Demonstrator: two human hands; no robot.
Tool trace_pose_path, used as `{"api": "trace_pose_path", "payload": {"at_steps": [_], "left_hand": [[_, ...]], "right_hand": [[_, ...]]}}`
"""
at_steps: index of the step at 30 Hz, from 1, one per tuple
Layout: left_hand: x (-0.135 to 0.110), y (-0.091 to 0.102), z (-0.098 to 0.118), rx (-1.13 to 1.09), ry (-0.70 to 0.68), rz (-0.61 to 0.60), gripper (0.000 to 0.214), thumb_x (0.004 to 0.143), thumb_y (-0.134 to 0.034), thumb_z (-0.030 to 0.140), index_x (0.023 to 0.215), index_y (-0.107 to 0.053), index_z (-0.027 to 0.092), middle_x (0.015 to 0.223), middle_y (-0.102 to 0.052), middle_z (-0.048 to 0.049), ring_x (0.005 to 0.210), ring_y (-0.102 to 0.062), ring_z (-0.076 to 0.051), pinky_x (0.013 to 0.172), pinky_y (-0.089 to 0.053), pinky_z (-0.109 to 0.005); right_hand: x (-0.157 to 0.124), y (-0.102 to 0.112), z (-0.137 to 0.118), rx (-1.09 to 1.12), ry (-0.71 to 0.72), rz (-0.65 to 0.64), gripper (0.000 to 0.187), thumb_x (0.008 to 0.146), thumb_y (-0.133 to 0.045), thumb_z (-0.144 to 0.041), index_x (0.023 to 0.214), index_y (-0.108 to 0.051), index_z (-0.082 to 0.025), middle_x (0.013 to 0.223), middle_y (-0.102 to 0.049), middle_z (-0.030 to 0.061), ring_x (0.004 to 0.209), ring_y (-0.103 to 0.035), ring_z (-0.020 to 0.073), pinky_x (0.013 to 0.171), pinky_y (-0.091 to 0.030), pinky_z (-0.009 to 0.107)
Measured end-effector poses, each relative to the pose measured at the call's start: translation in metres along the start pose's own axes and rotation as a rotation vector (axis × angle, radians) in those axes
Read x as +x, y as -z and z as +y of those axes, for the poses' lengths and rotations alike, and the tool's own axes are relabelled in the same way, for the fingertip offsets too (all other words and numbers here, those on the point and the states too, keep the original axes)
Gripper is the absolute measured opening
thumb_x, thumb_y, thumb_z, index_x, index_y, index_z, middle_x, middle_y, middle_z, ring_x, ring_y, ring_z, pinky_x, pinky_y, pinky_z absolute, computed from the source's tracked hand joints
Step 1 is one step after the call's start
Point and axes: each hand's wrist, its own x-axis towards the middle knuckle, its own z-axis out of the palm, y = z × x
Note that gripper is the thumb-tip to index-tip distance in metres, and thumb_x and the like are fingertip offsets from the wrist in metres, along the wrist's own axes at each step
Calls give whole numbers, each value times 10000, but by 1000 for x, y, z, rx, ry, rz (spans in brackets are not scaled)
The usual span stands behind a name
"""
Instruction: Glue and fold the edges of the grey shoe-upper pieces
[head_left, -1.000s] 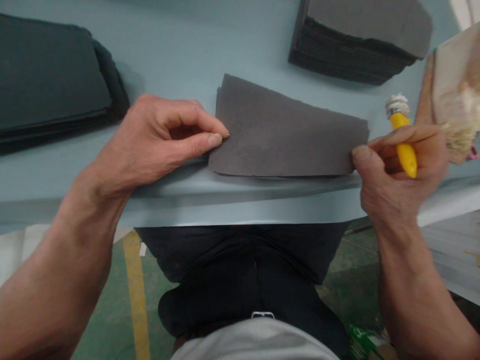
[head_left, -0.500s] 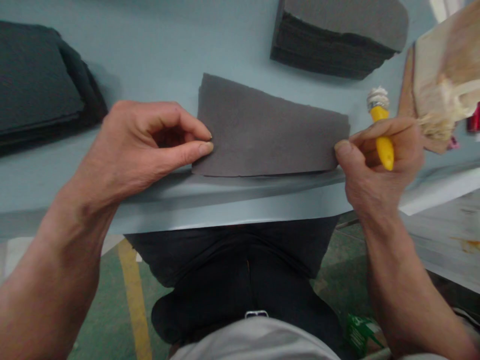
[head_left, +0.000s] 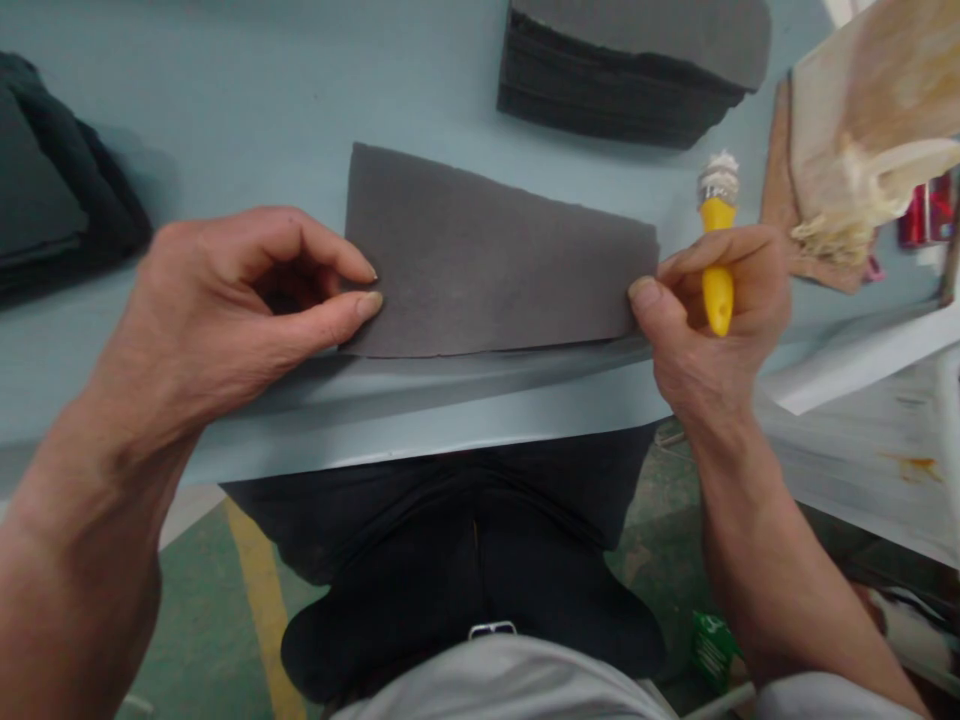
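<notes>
A grey felt-like sheet (head_left: 487, 260) lies near the front edge of the pale blue table (head_left: 247, 110). My left hand (head_left: 232, 310) pinches the sheet's left edge between thumb and forefinger. My right hand (head_left: 712, 310) grips a yellow-handled brush (head_left: 716, 250) with its white bristles pointing up, while its thumb and fingertip touch the sheet's right edge.
A stack of grey sheets (head_left: 637, 60) sits at the back. Dark folded material (head_left: 52, 200) lies at the far left. A glue-stained board with a crusted tool (head_left: 862, 140) is at the right. A white bench surface (head_left: 877, 450) lies lower right.
The view has shifted, so everything sits further left in frame. Both hands keep their hold on the sheet's edges; the brush stays in my right hand.
</notes>
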Motion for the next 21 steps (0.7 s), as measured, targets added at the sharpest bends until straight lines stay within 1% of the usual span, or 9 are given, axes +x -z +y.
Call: {"api": "trace_pose_path", "payload": {"at_steps": [3,6,11,12,16,21], "left_hand": [[-1,-1,2,6,32,24,142,847,-872,351,948,-836,257,750,-730,50,631,-587,-76,565,-413,-234],[-2,-2,3,7,32,24,151,859,-856,353,956,-833,240,749,-727,46,625,-584,-73,560,-416,-223],[0,-2,3,27,57,19,204,836,-870,359,976,-834,215,743,-718,48,622,-574,-65,548,-407,-203],[0,-2,3,35,58,21,224,831,-868,378,977,-834,211,743,-717,52,624,-571,-64,550,-403,-201],[-1,-2,5,105,69,12,329,849,-815,485,999,-824,193,753,-691,62,639,-551,-75,587,-407,-222],[-2,-3,11,117,79,18,326,861,-808,462,1002,-815,168,754,-677,72,646,-536,-54,611,-373,-214]], "right_hand": [[0,1,0,17,3,-29,265,724,-746,-160,884,-570,-278,744,-564,-58,587,-444,118,551,-358,287],[0,4,0,0,-9,-65,254,735,-755,-181,880,-572,-282,757,-563,-52,602,-454,125,556,-365,294],[0,6,0,-58,-35,-100,257,807,-792,-342,878,-547,-310,785,-568,-43,603,-439,152,570,-399,329],[0,6,0,-54,-26,-100,258,816,-795,-342,881,-547,-311,790,-568,-43,601,-435,151,566,-396,328],[0,6,4,6,9,-95,269,814,-815,-242,900,-567,-297,788,-573,-48,586,-433,127,555,-400,313],[0,7,7,-11,11,-102,250,825,-810,-248,909,-578,-288,800,-575,-48,613,-458,130,598,-455,322]]}}
